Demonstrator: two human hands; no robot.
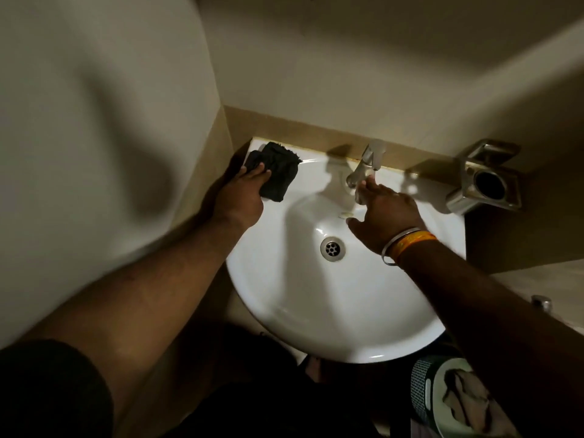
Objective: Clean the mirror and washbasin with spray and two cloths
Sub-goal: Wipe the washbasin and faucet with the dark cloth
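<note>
A white round washbasin with a metal drain fills the middle. A dark folded cloth lies on the basin's back left corner. My left hand lies on the cloth with straight fingers pressing it down. My right hand, with bangles at the wrist, reaches with extended fingers under the chrome tap at the basin's back; its fingertips are at the spout. A pale second cloth lies in a green-rimmed container at the lower right. No mirror or spray bottle is in view.
A chrome wall holder with a dark round opening sticks out at the right of the basin. A wall stands close on the left. A small metal fitting shows at the right edge. The green-rimmed container stands below the basin's front right.
</note>
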